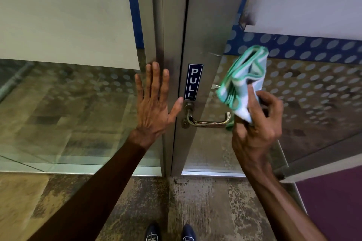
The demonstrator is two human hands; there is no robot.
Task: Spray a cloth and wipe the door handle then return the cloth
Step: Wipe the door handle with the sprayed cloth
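Door handle of polished, brass-toned metal (206,121), a lever with a bent return at its free end, sits on the brushed metal stile of the glass door (203,25), just below a dark blue vertical sign reading PULL in white letters (193,82).

Going from the left: a fixed glass panel with a frosted white upper band (64,15) stands beside the grey metal door frame (156,25). The left hand (154,103) lies flat against that frame, fingers spread and pointing up, holding nothing; its thumb tip reaches across the gap between frame and door, close beside the lower corner of the sign and just above the handle's round base.

Right of the handle, the right hand (258,123) is closed around the lower part of a folded white cloth with mint-green stripes and green edging (244,78). The cloth stands up from the fist, its folds fanning open toward the top, in front of the door's glass with its pattern of pale dots. The fist is just beside the handle's free end; whether cloth and handle touch cannot be told.

Below, the worn, mottled floor (195,201) shows the toes of two dark blue shoes (170,234) at the bottom edge.
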